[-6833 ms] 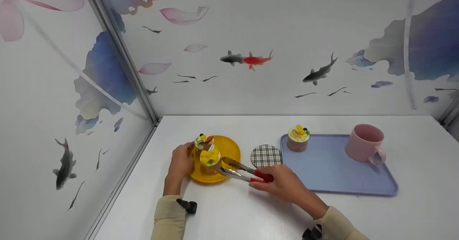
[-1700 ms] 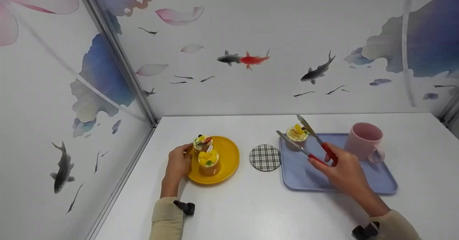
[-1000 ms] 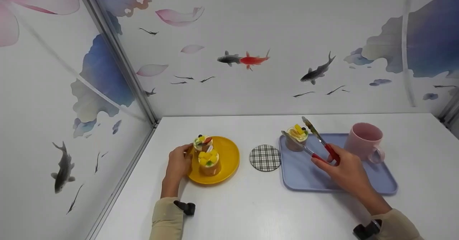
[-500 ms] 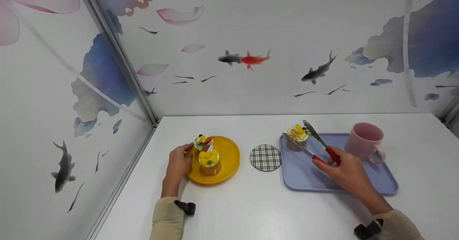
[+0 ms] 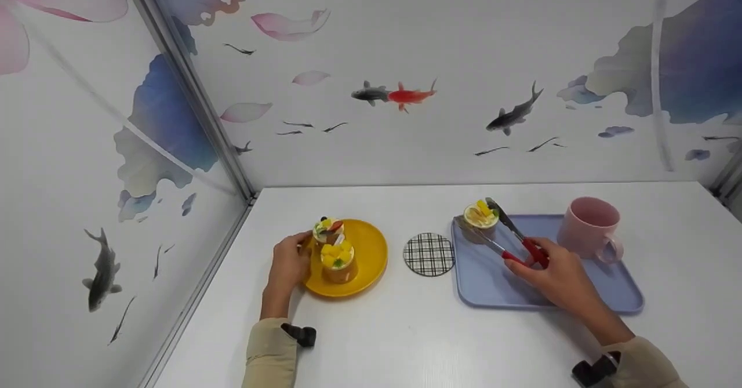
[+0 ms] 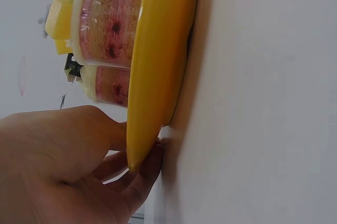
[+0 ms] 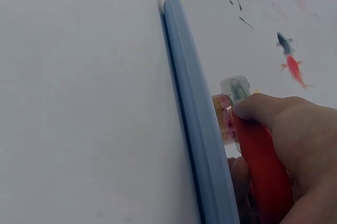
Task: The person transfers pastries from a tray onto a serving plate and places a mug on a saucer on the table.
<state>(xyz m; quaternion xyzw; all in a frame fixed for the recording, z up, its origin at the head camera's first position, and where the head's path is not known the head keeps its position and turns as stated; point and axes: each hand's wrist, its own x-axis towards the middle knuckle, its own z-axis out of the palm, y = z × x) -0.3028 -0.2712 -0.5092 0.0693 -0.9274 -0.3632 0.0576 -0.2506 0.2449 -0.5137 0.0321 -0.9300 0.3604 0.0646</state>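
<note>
My left hand (image 5: 290,260) pinches the left rim of a yellow plate (image 5: 371,243); in the left wrist view the thumb lies above the rim and fingers below. Two dessert cups stand on the plate: a front cup topped with yellow fruit chunks (image 5: 338,263) and a rear cup with mixed toppings (image 5: 328,230). My right hand (image 5: 559,275) grips red-handled metal tongs (image 5: 510,225). Their tips lie on either side of a third dessert cup (image 5: 479,220), at the back left of a blue tray (image 5: 504,286). Whether both tips touch the cup, I cannot tell.
A pink mug (image 5: 588,228) stands at the right of the tray, close behind my right hand. A round checked coaster (image 5: 429,254) lies between plate and tray. Printed wall panels (image 5: 406,144) border the white table (image 5: 406,341) at the back and left.
The tongs have moved right, from the front cup on the plate to the cup on the tray. Lately their tips have lowered and drawn closer together around it. The left hand stays at the plate.
</note>
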